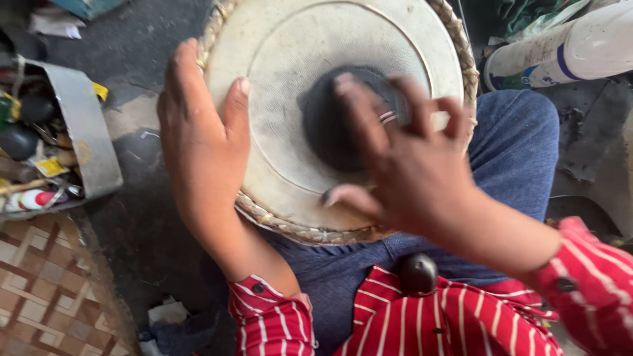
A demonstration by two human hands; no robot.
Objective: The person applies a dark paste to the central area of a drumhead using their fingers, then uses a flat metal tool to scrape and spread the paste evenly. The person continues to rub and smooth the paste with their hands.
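A round drum head point(283, 59) of pale skin with a braided rim rests on my lap, a black circular patch point(330, 122) at its centre. My left hand point(198, 145) lies flat on the drum's left edge, fingers over the rim and thumb on the skin. Blurred with motion, my right hand point(402, 165) is spread over the black patch, its fingertips on the patch. A ring shows on one finger. Neither hand holds anything. A dark rounded stone point(417, 272) sits in my lap below the drum, against my red striped shirt.
A grey metal box point(86, 132) of tools and small items stands at the left. A woven mat point(46, 290) lies at the lower left. A white cylindrical container point(567, 46) lies at the upper right. The floor is dark and dusty, with crumpled cloth point(168, 316) near my knee.
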